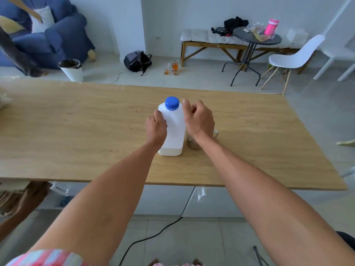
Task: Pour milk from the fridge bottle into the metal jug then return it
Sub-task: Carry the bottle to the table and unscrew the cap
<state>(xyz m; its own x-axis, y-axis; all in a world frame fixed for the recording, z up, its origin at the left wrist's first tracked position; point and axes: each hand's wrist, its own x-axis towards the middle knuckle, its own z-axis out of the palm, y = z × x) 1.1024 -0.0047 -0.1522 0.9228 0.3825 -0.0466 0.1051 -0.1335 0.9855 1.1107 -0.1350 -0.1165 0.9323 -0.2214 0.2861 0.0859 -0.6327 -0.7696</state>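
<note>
Milk bottle (173, 129) upright, capped, left hand (156, 127) gripping.

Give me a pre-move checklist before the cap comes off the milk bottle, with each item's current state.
1. Milk bottle upright on the table: ok.
2. Left hand steadying the bottle's side: ok.
3. Blue cap gripped by the right hand: not ok; the hand is beside the cap, not on it.
4. Metal jug close by for pouring: ok, right of the bottle.
5. Jug empty and upright: cannot tell; the right wrist hides it.
6. Milk left: ok, a low layer at the bottom.
</note>
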